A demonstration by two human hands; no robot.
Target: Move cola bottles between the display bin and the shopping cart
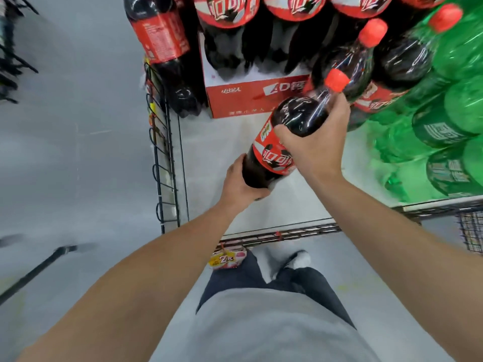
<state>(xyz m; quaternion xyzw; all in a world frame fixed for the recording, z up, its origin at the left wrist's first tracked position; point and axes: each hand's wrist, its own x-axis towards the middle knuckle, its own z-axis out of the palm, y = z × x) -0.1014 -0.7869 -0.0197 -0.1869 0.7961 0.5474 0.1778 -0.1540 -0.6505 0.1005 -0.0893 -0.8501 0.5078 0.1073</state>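
Note:
A large cola bottle (295,118) with a red cap and red label lies tilted over the white floor of the display bin (222,142). My left hand (240,184) grips its base from below. My right hand (316,145) grips its upper body near the shoulder. Several more cola bottles (227,27) stand on a red carton at the back of the bin. Two other cola bottles (355,56) lean at the right. The shopping cart is not in view.
Green soda bottles (449,108) are stacked at the right of the bin. The bin's wire wall (162,142) runs down its left side and a wire rim (282,235) along the front. A price tag (227,258) hangs there. Grey floor lies to the left.

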